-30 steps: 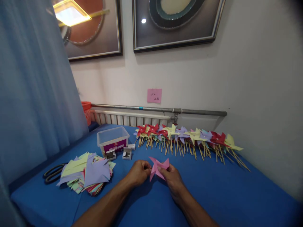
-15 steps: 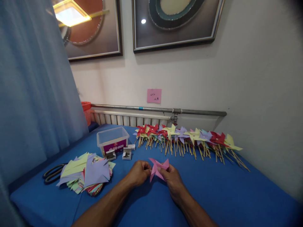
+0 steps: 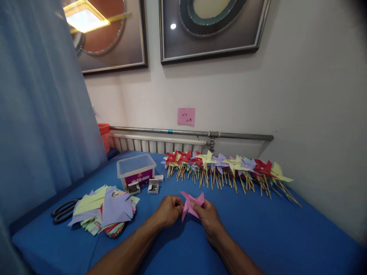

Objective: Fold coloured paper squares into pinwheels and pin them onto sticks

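Both my hands pinch one pink paper pinwheel [image 3: 191, 203] just above the blue table [image 3: 272, 233] — left hand [image 3: 169, 210] gripping its left edge, right hand [image 3: 208, 217] its right

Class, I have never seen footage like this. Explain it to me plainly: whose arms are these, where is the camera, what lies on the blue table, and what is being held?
There is no machine here, only a person's two bare arms. The single camera sits on that person's head, looking forward and down.

The left hand and right hand together hold a pink paper pinwheel head just above the blue table; it has no stick.

On the table lie a row of finished pinwheels on wooden sticks near the wall, a clear plastic box, two small open boxes, a stack of cut coloured paper and black scissors at the left.
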`<state>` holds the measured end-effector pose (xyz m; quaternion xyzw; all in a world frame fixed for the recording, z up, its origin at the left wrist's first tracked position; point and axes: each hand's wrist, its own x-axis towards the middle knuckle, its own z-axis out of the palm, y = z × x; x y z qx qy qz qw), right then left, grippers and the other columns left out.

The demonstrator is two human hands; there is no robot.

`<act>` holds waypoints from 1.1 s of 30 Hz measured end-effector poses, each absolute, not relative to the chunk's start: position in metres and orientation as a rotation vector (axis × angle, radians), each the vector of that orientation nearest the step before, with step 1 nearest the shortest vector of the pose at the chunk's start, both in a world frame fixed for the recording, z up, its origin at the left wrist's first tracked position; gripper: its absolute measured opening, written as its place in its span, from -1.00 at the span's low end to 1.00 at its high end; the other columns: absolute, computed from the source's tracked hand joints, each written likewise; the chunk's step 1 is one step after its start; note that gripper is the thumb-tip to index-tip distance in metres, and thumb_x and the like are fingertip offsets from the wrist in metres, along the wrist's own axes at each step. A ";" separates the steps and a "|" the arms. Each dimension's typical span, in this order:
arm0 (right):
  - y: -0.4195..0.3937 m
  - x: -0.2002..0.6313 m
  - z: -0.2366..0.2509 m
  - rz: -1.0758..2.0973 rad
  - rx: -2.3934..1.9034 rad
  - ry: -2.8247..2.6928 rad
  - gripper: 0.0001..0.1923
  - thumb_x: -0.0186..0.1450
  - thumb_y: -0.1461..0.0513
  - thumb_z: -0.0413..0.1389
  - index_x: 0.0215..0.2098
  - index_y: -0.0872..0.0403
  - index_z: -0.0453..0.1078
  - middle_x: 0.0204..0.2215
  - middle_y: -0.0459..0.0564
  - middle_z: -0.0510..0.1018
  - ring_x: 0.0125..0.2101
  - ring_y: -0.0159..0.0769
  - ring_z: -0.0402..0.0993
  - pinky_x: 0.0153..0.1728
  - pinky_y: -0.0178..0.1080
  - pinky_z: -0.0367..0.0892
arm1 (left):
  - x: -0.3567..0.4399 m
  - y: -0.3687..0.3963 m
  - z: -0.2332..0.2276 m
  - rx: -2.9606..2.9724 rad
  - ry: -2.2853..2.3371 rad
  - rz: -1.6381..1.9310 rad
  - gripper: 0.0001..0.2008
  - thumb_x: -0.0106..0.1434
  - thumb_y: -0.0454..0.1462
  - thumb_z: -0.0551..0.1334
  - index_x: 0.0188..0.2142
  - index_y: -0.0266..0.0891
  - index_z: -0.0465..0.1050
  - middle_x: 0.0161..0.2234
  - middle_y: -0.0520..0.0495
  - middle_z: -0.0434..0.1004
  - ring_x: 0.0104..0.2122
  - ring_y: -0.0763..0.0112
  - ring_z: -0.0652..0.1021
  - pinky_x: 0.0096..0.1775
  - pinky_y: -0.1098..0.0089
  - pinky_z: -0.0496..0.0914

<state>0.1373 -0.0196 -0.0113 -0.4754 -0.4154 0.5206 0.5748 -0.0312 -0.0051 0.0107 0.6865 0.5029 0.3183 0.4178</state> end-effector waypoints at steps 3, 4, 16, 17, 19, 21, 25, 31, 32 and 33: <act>-0.020 0.137 -0.011 1.224 -1.124 -0.976 -0.70 -0.01 0.10 0.37 -0.35 0.10 0.56 -0.50 -0.09 0.61 -0.45 -0.25 0.46 -0.33 -0.24 0.34 | -0.031 -0.006 0.011 1.724 1.272 0.812 -0.87 0.13 -0.28 0.16 -0.50 -0.27 0.42 -0.58 0.08 0.34 -0.56 0.50 0.29 -0.48 0.45 0.13; -0.020 0.137 -0.011 1.220 -1.129 -0.977 -0.70 -0.01 0.10 0.37 -0.35 0.10 0.56 -0.50 -0.09 0.61 -0.45 -0.25 0.46 -0.33 -0.24 0.34 | -0.030 -0.006 0.011 1.723 1.276 0.816 -0.87 0.13 -0.29 0.16 -0.50 -0.27 0.42 -0.58 0.08 0.35 -0.55 0.50 0.29 -0.48 0.46 0.13; -0.016 0.138 -0.016 1.161 -1.178 -1.006 -0.67 0.00 0.08 0.33 -0.34 0.11 0.55 -0.49 -0.07 0.61 -0.44 -0.24 0.46 -0.35 -0.24 0.32 | -0.028 -0.004 0.006 1.751 1.304 0.839 -0.87 0.13 -0.32 0.16 -0.51 -0.28 0.43 -0.58 0.07 0.39 -0.53 0.48 0.34 -0.45 0.45 0.17; -0.016 0.138 -0.016 1.149 -1.192 -1.009 -0.67 -0.01 0.08 0.33 -0.34 0.11 0.55 -0.50 -0.07 0.61 -0.45 -0.24 0.46 -0.37 -0.25 0.32 | -0.028 -0.004 0.005 1.750 1.304 0.842 -0.87 0.13 -0.32 0.16 -0.51 -0.28 0.44 -0.58 0.08 0.39 -0.54 0.48 0.34 -0.45 0.45 0.17; -0.015 0.138 -0.017 1.133 -1.206 -1.013 -0.66 0.00 0.08 0.32 -0.33 0.12 0.56 -0.50 -0.07 0.60 -0.46 -0.24 0.45 -0.39 -0.25 0.31 | -0.028 -0.005 0.004 1.751 1.303 0.852 -0.87 0.13 -0.32 0.15 -0.51 -0.28 0.44 -0.59 0.09 0.39 -0.54 0.48 0.34 -0.45 0.45 0.17; -0.015 0.139 -0.018 1.128 -1.208 -1.023 -0.67 0.01 0.08 0.31 -0.32 0.12 0.56 -0.50 -0.06 0.61 -0.46 -0.24 0.45 -0.39 -0.25 0.31 | -0.027 -0.006 0.005 1.753 1.305 0.859 -0.86 0.13 -0.33 0.15 -0.52 -0.27 0.43 -0.60 0.09 0.38 -0.55 0.49 0.33 -0.46 0.45 0.16; -0.015 0.139 -0.018 1.136 -1.186 -1.029 -0.69 0.01 0.07 0.31 -0.35 0.10 0.56 -0.49 -0.05 0.62 -0.46 -0.23 0.46 -0.38 -0.24 0.33 | -0.026 -0.008 0.009 1.773 1.306 0.859 -0.86 0.12 -0.35 0.13 -0.53 -0.26 0.40 -0.59 0.08 0.37 -0.54 0.49 0.34 -0.46 0.45 0.16; -0.014 0.140 -0.021 1.155 -1.170 -1.014 -0.67 0.01 0.06 0.33 -0.32 0.09 0.55 -0.48 -0.06 0.62 -0.44 -0.21 0.48 -0.35 -0.22 0.36 | -0.026 -0.008 0.010 1.781 1.305 0.859 -0.85 0.13 -0.36 0.11 -0.53 -0.26 0.40 -0.59 0.08 0.38 -0.53 0.48 0.34 -0.44 0.45 0.18; -0.014 0.140 -0.021 1.154 -1.171 -1.013 -0.66 0.01 0.06 0.33 -0.32 0.09 0.55 -0.48 -0.05 0.63 -0.44 -0.21 0.48 -0.35 -0.22 0.36 | -0.025 -0.009 0.010 1.789 1.306 0.863 -0.85 0.13 -0.36 0.11 -0.53 -0.26 0.40 -0.58 0.08 0.38 -0.53 0.48 0.35 -0.43 0.45 0.18; -0.014 0.139 -0.022 1.150 -1.169 -1.013 -0.66 0.01 0.06 0.33 -0.32 0.09 0.55 -0.47 -0.05 0.63 -0.44 -0.20 0.49 -0.34 -0.22 0.36 | -0.025 -0.009 0.010 1.804 1.304 0.867 -0.85 0.13 -0.36 0.11 -0.53 -0.26 0.40 -0.58 0.08 0.39 -0.53 0.48 0.35 -0.43 0.44 0.18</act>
